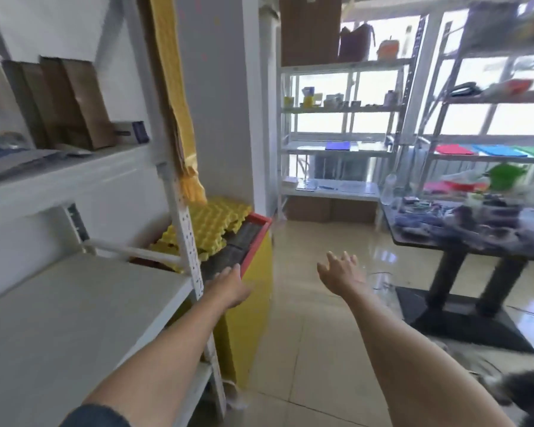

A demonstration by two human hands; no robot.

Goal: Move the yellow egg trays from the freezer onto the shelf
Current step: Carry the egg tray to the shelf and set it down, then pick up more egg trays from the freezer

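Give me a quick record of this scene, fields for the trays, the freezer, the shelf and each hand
egg trays: yellow, stacked on the freezer top
freezer: yellow body, red rim, beside the shelf post
shelf: white board, bare where visible
left hand: reaching to the freezer's rim, holding nothing
right hand: open, fingers spread, in the air over the floor

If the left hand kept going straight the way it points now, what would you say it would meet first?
Probably the dark top of the freezer: the left hand is open, reaching along the red rim toward the yellow egg trays stacked beyond. Depth is unclear, so it may already be touching it.
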